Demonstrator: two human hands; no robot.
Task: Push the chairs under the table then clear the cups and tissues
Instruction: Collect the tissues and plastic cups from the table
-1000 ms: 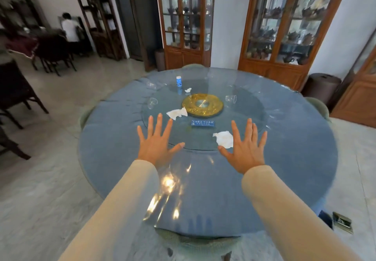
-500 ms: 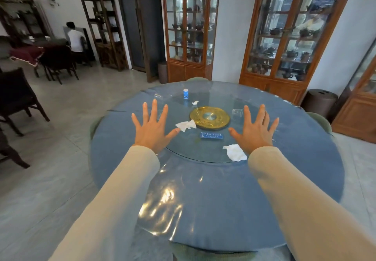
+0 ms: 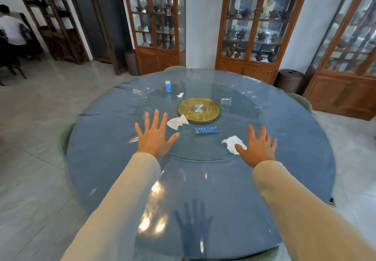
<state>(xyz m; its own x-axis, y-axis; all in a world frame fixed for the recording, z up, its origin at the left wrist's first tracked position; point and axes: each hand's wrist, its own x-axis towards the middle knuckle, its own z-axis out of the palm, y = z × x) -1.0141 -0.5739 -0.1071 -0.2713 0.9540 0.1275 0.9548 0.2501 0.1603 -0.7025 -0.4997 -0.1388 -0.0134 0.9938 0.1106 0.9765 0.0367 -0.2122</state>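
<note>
A big round table [image 3: 97, 159] with a blue cloth carries a glass turntable [image 3: 240, 122]. My left hand [image 3: 155, 136] and my right hand [image 3: 259, 148] hover over it, fingers spread, holding nothing. One crumpled tissue [image 3: 177, 122] lies just right of my left hand. Another tissue [image 3: 231, 143] lies by my right thumb, and a small one [image 3: 180, 95] sits farther back. Clear cups stand at the back right [image 3: 226, 101], back left [image 3: 136, 92] and beyond my left fingers [image 3: 148, 110]. Green chair backs show at the left [image 3: 65, 138], far [image 3: 175, 68], right [image 3: 301, 101] and near [image 3: 244, 257] edges.
A gold disc [image 3: 199, 110] marks the turntable's middle, with a blue card [image 3: 206, 129] in front and a small blue-white bottle [image 3: 168, 86] behind. Glass-fronted wooden cabinets [image 3: 160, 22] line the far wall beside brown bins [image 3: 290, 80]. A person in white [image 3: 11, 28] sits at the far left.
Both hands stay spread and empty. The view has shifted left and closer; my right hand now sits lower beside the near tissue instead of beyond it.
</note>
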